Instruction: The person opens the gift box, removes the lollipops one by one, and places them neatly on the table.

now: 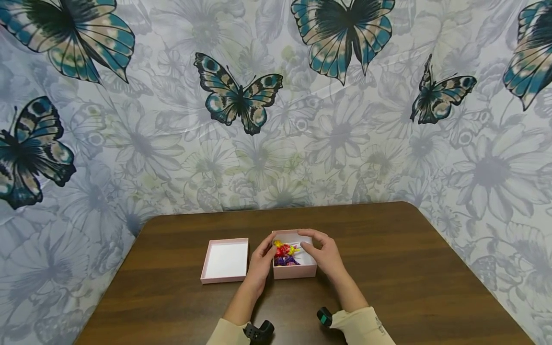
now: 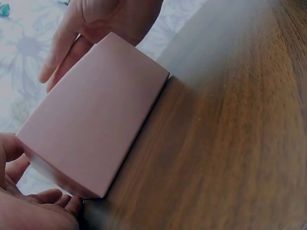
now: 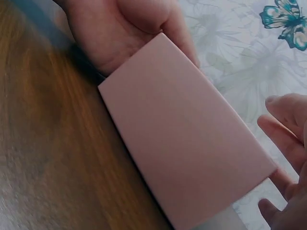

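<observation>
A pink open box (image 1: 295,272) with a white inside stands on the table. In its left half lie wrapped candies (image 1: 284,250) in red, yellow and purple foil. My left hand (image 1: 260,262) holds the box's left side, its thumb over the rim; in the left wrist view its fingers (image 2: 50,195) lie along the side wall. My right hand (image 1: 326,254) reaches over the right side, fingers nearly straight at the far rim and thumb over the inside. The right wrist view shows these fingers (image 3: 283,134) spread loosely by the corner, and the candies are hidden there.
The pink box lid (image 1: 224,260), white inside, lies left of the box with its hollow side up. Both stand on a brown wooden table (image 1: 388,249). Behind it hangs a cloth (image 1: 258,167) with flowers and butterflies. Each wrist wears a black device (image 1: 259,331).
</observation>
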Action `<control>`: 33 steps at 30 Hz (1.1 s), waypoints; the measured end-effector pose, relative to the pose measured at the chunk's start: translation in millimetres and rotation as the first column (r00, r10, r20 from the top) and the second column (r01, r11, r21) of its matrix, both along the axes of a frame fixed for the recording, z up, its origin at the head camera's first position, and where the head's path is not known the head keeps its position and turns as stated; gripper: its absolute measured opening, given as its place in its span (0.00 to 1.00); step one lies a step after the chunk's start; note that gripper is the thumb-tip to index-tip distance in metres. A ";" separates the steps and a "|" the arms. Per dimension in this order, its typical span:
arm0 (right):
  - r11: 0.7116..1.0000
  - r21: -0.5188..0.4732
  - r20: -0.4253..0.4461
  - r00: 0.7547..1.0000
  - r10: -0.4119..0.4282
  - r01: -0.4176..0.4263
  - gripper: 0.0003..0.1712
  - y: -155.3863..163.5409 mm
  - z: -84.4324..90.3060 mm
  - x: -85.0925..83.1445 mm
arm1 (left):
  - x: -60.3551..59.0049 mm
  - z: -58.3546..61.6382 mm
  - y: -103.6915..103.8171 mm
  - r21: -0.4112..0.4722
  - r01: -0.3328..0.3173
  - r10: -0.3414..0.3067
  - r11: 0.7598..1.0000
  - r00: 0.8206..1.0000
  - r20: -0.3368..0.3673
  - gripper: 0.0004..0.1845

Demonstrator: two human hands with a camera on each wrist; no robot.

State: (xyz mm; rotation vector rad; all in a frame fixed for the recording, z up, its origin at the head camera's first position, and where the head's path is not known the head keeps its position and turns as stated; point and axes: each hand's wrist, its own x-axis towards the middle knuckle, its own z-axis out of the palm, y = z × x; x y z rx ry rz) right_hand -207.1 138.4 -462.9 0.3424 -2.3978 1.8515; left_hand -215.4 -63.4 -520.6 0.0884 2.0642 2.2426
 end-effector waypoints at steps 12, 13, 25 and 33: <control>0.995 0.100 -0.047 0.999 0.025 -0.020 0.16 -5.2 -24.2 -18.6 | 0.1 -1.6 -0.5 0.008 -0.001 0.001 1.000 1.000 0.007 0.25; 0.993 0.119 -0.047 0.999 0.026 -0.020 0.16 -5.9 -23.7 -19.2 | 0.0 -1.5 -0.5 0.012 -0.001 0.001 1.000 1.000 0.011 0.25; 0.961 0.275 -0.026 1.000 0.008 -0.001 0.14 -10.8 -20.5 -23.7 | 1.0 2.2 -1.9 0.001 0.009 -0.009 1.000 1.000 0.001 0.25; 0.910 0.412 -0.113 0.989 0.090 -0.036 0.13 -7.1 -20.1 -33.2 | 1.7 2.8 -1.5 0.004 0.016 -0.016 1.000 1.000 -0.018 0.25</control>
